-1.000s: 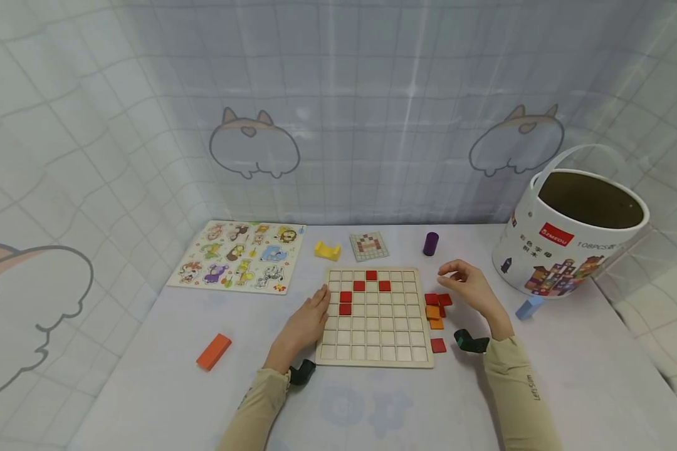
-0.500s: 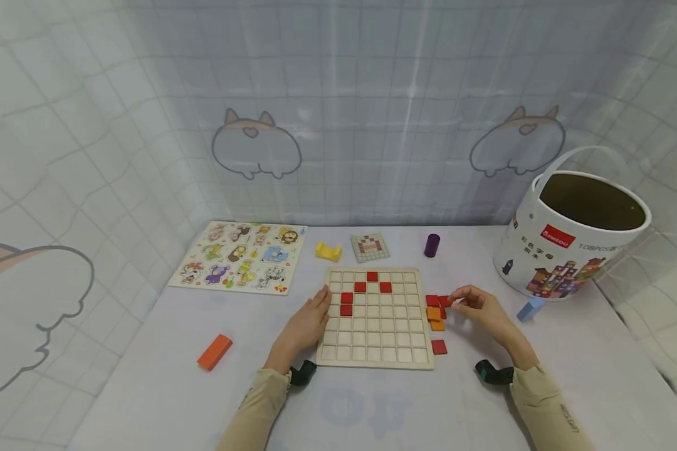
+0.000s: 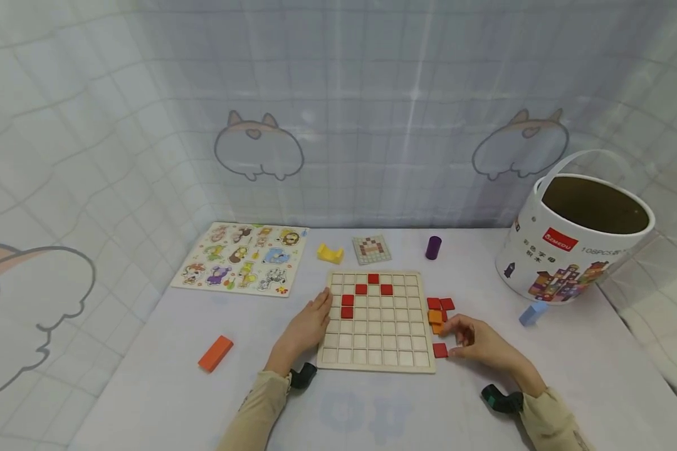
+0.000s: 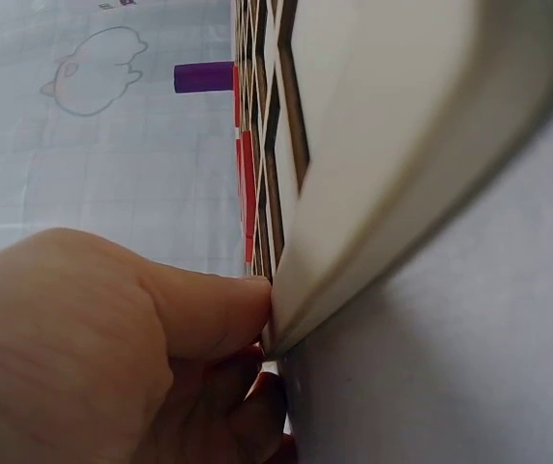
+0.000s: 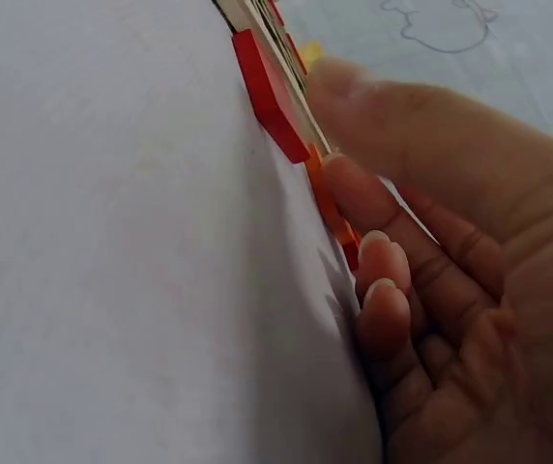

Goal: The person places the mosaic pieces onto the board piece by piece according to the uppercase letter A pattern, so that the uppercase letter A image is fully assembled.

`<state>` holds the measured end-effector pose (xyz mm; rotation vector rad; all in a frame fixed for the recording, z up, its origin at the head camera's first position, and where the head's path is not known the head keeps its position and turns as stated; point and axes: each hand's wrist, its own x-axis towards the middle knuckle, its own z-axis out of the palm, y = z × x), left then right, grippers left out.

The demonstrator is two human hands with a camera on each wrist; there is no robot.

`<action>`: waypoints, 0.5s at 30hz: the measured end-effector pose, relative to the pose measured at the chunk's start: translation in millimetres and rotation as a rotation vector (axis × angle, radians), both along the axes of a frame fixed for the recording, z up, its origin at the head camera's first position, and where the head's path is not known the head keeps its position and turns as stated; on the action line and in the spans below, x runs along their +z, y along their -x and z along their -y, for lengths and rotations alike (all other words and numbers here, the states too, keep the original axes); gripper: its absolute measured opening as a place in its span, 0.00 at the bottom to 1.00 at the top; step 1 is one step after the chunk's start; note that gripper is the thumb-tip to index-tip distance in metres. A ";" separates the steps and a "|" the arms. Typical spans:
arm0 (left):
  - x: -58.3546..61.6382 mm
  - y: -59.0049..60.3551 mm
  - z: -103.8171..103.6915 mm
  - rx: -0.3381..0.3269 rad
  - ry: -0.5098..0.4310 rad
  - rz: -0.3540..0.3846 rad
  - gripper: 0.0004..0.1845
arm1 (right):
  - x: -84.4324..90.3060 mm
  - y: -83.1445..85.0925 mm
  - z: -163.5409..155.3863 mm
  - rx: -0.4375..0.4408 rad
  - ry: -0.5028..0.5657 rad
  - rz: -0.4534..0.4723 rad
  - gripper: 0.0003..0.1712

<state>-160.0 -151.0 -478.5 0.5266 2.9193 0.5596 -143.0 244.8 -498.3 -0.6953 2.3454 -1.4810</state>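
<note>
**Beside the board's near right corner, a hand at a red tile**

At the table's middle sits the wooden grid board (image 3: 375, 322), six red tiles already seated in its upper cells. The left hand (image 3: 310, 326) lies flat against the board's left edge, fingers straight and relaxed, thumb pressed to the frame in the left wrist view (image 4: 209, 309), gripping nothing. Over on the other side, the right hand (image 3: 479, 344) rests on the cloth with fingers loosely curled, fingertips (image 3: 457, 341) just beside the lone red tile (image 3: 440, 350) lying off the board's near right corner; whether they actually pinch it, I cannot tell. Just behind that tile, a small heap of red and orange tiles (image 3: 439, 311) lies against the board's right edge. Well apart to the right stands the white bucket (image 3: 570, 250).
</note>
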 end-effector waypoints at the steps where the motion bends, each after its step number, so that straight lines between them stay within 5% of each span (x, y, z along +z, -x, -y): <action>1: -0.2 0.1 -0.7 -0.002 -0.001 -0.002 0.28 | 0.3 -0.2 -0.2 -0.001 -0.023 -0.001 0.21; 15: -1.6 1.5 -1.0 0.005 0.001 0.004 0.28 | 0.3 -1.8 7.1 -0.009 -0.094 -0.049 0.15</action>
